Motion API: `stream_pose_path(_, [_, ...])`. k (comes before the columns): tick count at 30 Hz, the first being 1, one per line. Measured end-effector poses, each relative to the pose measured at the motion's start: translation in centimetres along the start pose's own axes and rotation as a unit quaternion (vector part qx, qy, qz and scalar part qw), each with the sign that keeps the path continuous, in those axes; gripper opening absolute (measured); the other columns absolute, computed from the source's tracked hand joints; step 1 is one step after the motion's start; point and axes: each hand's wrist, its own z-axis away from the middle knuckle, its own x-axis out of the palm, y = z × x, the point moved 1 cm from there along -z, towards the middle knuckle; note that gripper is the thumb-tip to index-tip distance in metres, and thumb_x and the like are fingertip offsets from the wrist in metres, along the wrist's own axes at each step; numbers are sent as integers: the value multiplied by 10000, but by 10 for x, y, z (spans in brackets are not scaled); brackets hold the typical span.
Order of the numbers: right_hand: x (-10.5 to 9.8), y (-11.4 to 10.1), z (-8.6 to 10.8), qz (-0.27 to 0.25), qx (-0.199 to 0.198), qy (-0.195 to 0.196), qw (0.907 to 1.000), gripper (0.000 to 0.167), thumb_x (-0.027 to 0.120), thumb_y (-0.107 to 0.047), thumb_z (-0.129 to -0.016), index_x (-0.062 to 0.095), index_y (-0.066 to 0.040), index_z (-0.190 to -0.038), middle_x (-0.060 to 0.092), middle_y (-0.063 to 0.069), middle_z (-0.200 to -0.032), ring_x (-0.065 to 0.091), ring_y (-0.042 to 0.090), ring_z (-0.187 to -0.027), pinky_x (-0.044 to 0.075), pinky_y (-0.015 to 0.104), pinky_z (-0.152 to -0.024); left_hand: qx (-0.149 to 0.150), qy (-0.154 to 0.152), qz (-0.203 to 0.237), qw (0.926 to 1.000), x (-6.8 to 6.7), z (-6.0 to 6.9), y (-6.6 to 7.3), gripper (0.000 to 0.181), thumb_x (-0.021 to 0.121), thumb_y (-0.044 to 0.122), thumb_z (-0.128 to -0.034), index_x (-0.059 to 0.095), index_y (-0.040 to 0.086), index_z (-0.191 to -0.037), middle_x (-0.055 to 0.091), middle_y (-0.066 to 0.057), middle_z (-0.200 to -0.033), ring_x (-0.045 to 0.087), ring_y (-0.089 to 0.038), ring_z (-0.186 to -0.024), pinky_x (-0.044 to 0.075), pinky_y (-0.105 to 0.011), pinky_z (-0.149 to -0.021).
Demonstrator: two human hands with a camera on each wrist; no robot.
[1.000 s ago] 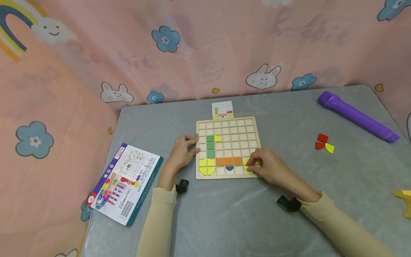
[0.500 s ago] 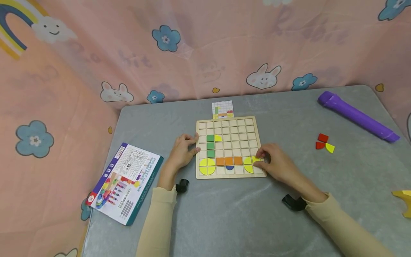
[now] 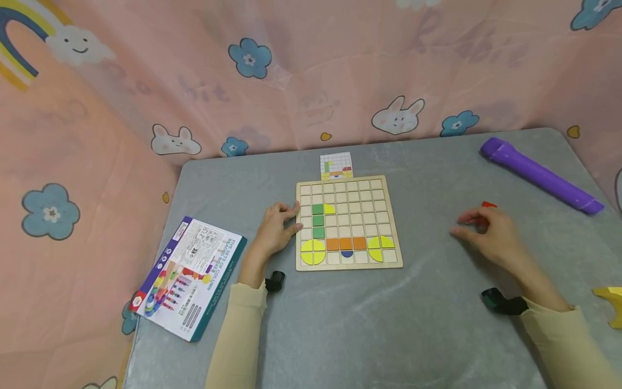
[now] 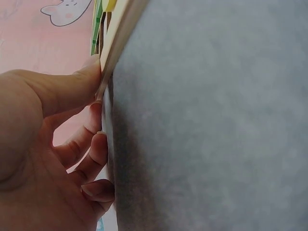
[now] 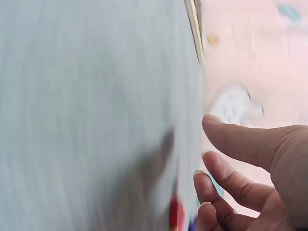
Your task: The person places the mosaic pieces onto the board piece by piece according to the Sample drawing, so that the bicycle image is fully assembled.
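A square wooden grid board (image 3: 350, 219) lies mid-table, holding green squares (image 3: 318, 220), orange squares (image 3: 346, 244), a blue half-circle (image 3: 347, 253) and yellow quarter-circles (image 3: 313, 252). Three yellow pieces (image 3: 374, 249) stand at its lower right. My left hand (image 3: 273, 229) touches the board's left edge with thumb and fingertip, seen close in the left wrist view. Over on the right, my right hand (image 3: 493, 237) hovers beside a red square piece (image 3: 488, 205), mostly hidden behind it. Nothing shows between its parted thumb and fingers (image 5: 240, 190) in the blurred right wrist view.
A printed card (image 3: 336, 165) with a small coloured grid touches the board's far edge. On the left lies a white and teal box (image 3: 189, 278). A purple tube (image 3: 541, 175) lies at the back right, and a yellow piece (image 3: 609, 305) at the right edge.
My right hand has left the yellow pieces at the board's lower right and moved right to the loose pieces, covering most of them. The left hand stays at the board's edge.
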Motion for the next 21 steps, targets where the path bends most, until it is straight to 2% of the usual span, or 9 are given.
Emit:
stream_pose_path(5, [-27, 29, 6, 161, 747, -106, 9970, 468, 754, -334, -1005, 648, 52, -1249, 585, 287, -1214, 476, 343, -1008, 343, 318, -757, -13, 4, -19, 10000, 0, 0, 0, 585, 695, 236, -1043, 482, 160, -1582, 517, -153, -1466, 422, -330, -1352, 418, -505, -1124])
stream_pose_path(8, [-37, 43, 10, 272, 993, -105, 9946, 503, 731, -367, -1014, 628, 40, -1292, 578, 264, -1224, 463, 279, -986, 350, 298, -730, -12, 3, -24, 10000, 0, 0, 0, 580, 695, 236, -1044, 489, 151, -1579, 519, -155, -1465, 425, -331, -1355, 419, -505, -1123])
stream_pose_path(12, [-42, 54, 12, 274, 1096, -99, 9936, 519, 718, -390, -1016, 630, 27, -1313, 607, 233, -1176, 448, 94, -876, 367, 244, -668, -9, -7, -19, 10000, -1, 1, 0, 576, 686, 235, -1049, 483, 146, -1581, 515, -161, -1469, 425, -336, -1359, 417, -507, -1123])
stream_pose_path(14, [-41, 57, 11, 265, 1080, -92, 9938, 511, 717, -386, -1015, 639, 27, -1305, 616, 207, -1114, 434, 42, -827, 368, 235, -644, -16, -6, -16, 10000, -1, 1, -1, 575, 683, 231, -1051, 479, 148, -1583, 514, -163, -1467, 424, -337, -1357, 417, -509, -1121])
stream_pose_path(17, [-39, 59, 10, 302, 1038, -59, 9941, 480, 720, -365, -1013, 656, 32, -1274, 615, 172, -1035, 434, 34, -793, 370, 233, -630, 15, 32, -70, 10000, -1, 1, -1, 576, 691, 231, -1046, 490, 143, -1578, 522, -164, -1458, 430, -337, -1345, 421, -508, -1111])
stream_pose_path(21, [-37, 61, 9, 305, 1110, -68, 9933, 460, 719, -355, -1010, 659, 41, -1237, 619, 163, -1012, 443, 45, -777, 370, 233, -625, 59, 52, -133, 9999, -1, 1, -1, 571, 695, 238, -1043, 503, 139, -1571, 527, -163, -1457, 432, -338, -1349, 419, -508, -1118])
